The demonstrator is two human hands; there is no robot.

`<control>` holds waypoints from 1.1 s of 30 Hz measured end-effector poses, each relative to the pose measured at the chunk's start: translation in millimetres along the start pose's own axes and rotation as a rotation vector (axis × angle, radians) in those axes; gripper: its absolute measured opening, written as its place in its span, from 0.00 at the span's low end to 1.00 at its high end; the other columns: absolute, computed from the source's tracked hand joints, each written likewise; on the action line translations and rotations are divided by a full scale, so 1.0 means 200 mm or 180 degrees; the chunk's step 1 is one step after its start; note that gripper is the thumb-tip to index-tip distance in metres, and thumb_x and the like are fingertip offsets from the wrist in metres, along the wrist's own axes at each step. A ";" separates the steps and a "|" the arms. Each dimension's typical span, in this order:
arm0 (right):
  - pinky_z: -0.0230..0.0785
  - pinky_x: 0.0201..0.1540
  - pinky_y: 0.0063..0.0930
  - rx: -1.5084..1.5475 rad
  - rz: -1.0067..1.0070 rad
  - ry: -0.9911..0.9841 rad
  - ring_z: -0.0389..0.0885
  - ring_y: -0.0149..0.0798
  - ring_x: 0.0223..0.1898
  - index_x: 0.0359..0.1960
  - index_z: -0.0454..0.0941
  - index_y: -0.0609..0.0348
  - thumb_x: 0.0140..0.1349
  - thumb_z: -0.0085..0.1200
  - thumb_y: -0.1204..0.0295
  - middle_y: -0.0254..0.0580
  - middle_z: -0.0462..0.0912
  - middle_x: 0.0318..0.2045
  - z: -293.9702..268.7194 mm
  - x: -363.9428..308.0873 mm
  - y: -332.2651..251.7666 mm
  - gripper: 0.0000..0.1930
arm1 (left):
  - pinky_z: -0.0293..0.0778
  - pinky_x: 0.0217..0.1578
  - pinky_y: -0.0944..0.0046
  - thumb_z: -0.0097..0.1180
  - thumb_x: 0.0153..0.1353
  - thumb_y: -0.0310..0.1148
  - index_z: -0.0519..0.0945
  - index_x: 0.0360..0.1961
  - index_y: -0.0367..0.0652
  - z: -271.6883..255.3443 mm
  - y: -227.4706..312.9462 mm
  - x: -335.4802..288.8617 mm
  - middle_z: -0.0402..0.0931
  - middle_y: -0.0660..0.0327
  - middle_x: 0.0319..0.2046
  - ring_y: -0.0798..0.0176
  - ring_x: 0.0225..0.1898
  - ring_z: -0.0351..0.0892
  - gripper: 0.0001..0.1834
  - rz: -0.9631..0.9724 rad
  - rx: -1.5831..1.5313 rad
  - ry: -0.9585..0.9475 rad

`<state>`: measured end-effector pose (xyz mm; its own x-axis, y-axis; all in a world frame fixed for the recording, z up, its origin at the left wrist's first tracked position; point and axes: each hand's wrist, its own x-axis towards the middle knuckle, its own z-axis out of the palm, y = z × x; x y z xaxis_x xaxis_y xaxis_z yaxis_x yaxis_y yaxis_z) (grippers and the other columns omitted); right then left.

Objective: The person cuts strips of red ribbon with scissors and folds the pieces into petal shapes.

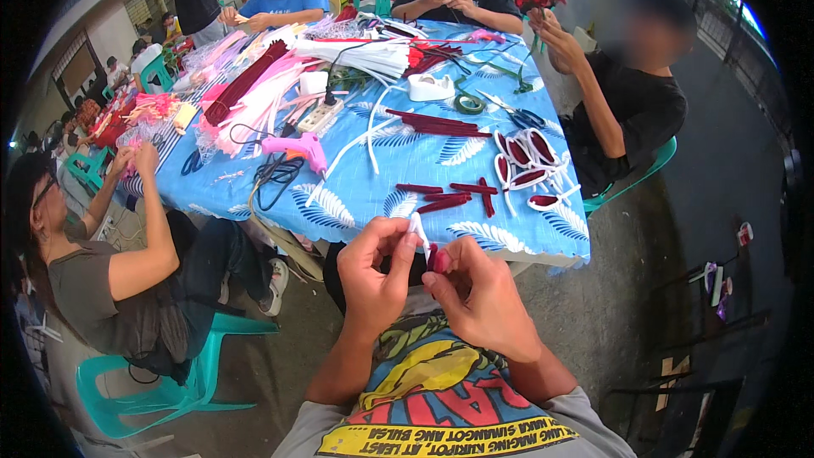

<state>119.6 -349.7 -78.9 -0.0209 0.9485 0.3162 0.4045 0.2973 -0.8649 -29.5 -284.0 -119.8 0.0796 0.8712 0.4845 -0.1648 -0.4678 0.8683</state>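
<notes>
Just off the table's near edge, my left hand (379, 265) pinches a white pipe cleaner (419, 229) bent to a narrow point. Close beside it, my right hand (475, 293) grips a dark red pipe cleaner piece (437, 259) between thumb and fingers, right against the white one. Ahead on the cloth lie short dark red pipe cleaner lengths (445, 202), some crossed. To their right sits a cluster of petal shapes (527, 153), white outside and dark red within. Longer dark red stems (437, 124) lie further back.
A blue leaf-patterned cloth covers the table (356, 191). On it are a pink glue gun (297, 151), a power strip (320, 117), scissors (517, 112), green tape (469, 103), a white dispenser (431, 86) and heaped pipe cleaners (246, 85). Co-workers sit left, right and across.
</notes>
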 end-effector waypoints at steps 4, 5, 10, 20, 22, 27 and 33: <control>0.73 0.27 0.41 -0.0030 -0.0311 0.0021 0.85 0.54 0.24 0.41 0.72 0.65 0.63 0.61 0.80 0.54 0.82 0.24 0.01 0.01 0.03 0.10 | 0.72 0.33 0.73 0.58 0.68 0.21 0.81 0.41 0.31 0.01 0.02 0.00 0.81 0.63 0.30 0.76 0.31 0.78 0.04 0.0034 0.0099 0.0070; 0.73 0.27 0.41 -0.0078 -0.0349 -0.0025 0.85 0.55 0.25 0.41 0.72 0.66 0.63 0.61 0.80 0.54 0.83 0.25 0.01 0.02 0.04 0.09 | 0.71 0.32 0.73 0.59 0.68 0.21 0.81 0.41 0.31 0.01 0.03 0.00 0.81 0.63 0.29 0.76 0.31 0.77 0.04 0.0064 0.0138 0.0083; 0.74 0.29 0.44 -0.0088 -0.0670 -0.0177 0.85 0.58 0.27 0.41 0.73 0.66 0.63 0.59 0.80 0.54 0.83 0.26 -0.02 0.03 0.06 0.08 | 0.66 0.28 0.74 0.58 0.69 0.20 0.81 0.43 0.31 -0.01 -0.01 -0.01 0.78 0.65 0.32 0.77 0.28 0.72 0.05 0.0093 0.0298 -0.0167; 0.73 0.28 0.47 -0.0125 -0.0739 -0.0020 0.83 0.61 0.26 0.41 0.74 0.65 0.64 0.59 0.80 0.55 0.82 0.25 -0.02 0.07 0.08 0.07 | 0.69 0.29 0.73 0.59 0.67 0.21 0.84 0.46 0.33 0.00 0.01 -0.01 0.82 0.64 0.28 0.78 0.28 0.75 0.08 -0.0143 0.0484 -0.0163; 0.74 0.28 0.46 -0.0395 -0.0717 0.0172 0.84 0.60 0.26 0.41 0.74 0.64 0.64 0.59 0.80 0.54 0.83 0.25 -0.01 0.07 0.10 0.07 | 0.67 0.29 0.74 0.57 0.68 0.20 0.81 0.54 0.32 0.00 0.03 -0.01 0.81 0.67 0.28 0.77 0.27 0.73 0.14 -0.0047 0.0617 -0.0326; 0.75 0.26 0.39 -0.0234 -0.0600 0.0640 0.87 0.53 0.25 0.41 0.75 0.66 0.65 0.60 0.80 0.52 0.84 0.25 0.00 0.08 0.11 0.07 | 0.68 0.28 0.72 0.56 0.67 0.20 0.69 0.70 0.34 0.00 0.09 0.01 0.79 0.64 0.25 0.73 0.24 0.74 0.29 0.0222 0.0899 -0.0710; 0.73 0.25 0.24 0.0998 0.0340 0.0640 0.84 0.29 0.24 0.38 0.79 0.69 0.69 0.61 0.77 0.42 0.84 0.24 -0.03 0.06 0.08 0.06 | 0.66 0.28 0.67 0.57 0.66 0.22 0.75 0.62 0.35 0.01 0.14 0.02 0.75 0.60 0.21 0.72 0.23 0.70 0.22 -0.0013 0.1208 -0.0853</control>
<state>131.2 -333.6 -85.7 0.1984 0.9447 0.2612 0.0949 0.2468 -0.9644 -31.6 -295.0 -93.4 0.3390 0.8274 0.4479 0.2036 -0.5293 0.8237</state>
